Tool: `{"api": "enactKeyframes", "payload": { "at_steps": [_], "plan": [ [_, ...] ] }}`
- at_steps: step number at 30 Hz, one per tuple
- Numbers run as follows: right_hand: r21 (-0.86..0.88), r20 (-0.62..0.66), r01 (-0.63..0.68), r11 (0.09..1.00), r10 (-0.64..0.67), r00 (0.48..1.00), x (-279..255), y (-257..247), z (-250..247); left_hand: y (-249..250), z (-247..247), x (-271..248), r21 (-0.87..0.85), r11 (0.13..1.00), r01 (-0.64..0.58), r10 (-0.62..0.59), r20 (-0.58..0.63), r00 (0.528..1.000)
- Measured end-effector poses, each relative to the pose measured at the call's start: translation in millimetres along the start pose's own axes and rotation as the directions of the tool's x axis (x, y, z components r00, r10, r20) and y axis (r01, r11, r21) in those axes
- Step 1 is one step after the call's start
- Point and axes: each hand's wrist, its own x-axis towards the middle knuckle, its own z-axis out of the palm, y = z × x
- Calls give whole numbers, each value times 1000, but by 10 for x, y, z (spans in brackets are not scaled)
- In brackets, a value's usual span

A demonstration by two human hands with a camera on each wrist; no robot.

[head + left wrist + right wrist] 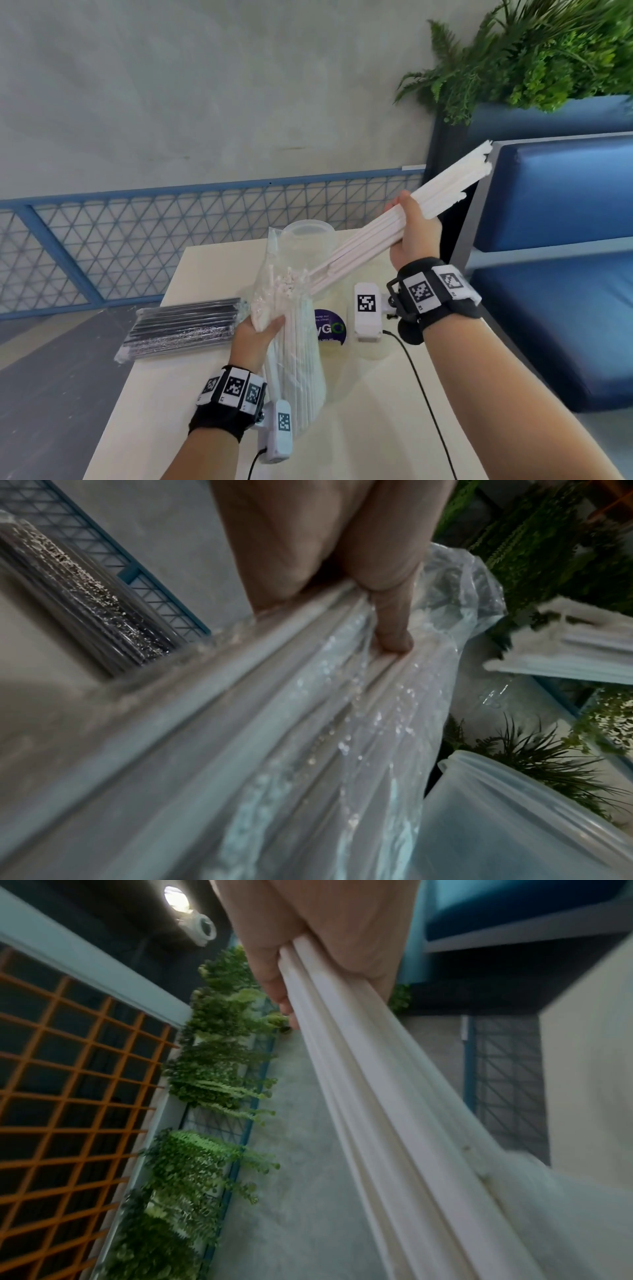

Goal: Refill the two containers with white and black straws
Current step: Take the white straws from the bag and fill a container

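My left hand (257, 337) grips a clear plastic bag of white straws (298, 356) held upright over the table; its fingers (390, 631) curl round the bag (308, 723). My right hand (412, 233) grips a bundle of white straws (373, 240) whose lower ends still sit in the bag's open mouth, the bundle slanting up to the right (394, 1096). A clear plastic container (310, 233) stands behind the bag; its rim (514, 783) shows in the left wrist view. A sealed pack of black straws (181, 325) lies on the table at the left.
The cream table (376, 411) carries a purple round sticker (330, 329). A blue cushioned bench (555, 260) stands right, a planter with ferns (548, 51) behind it. A blue mesh fence (137, 246) runs along the wall. Cables hang from both wrist cameras.
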Motion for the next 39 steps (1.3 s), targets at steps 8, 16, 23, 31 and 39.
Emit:
{"api": "enactKeyframes", "payload": {
  "at_steps": [8, 16, 23, 31, 39],
  "plan": [
    [-331, 50, 355, 874, -360, 932, 136, -287, 32, 86, 80, -69, -7, 999, -45, 46, 12, 999],
    [-674, 114, 227, 703, -205, 972, 214, 488, -333, 121, 195, -127, -35, 996, -84, 86, 70, 994],
    [-624, 285, 485, 613, -399, 871, -22, 470, -286, 107, 198, -140, -40, 996, -85, 88, 65, 994],
    [-846, 528, 517, 130, 74, 846, -635, 704, -108, 96, 129, -195, -57, 990, -128, 131, 66, 989],
    [-919, 380, 302, 252, 371, 847, -556, 806, -146, 151, 81, -313, -67, 988, -142, 153, 200, 968]
  ]
}}
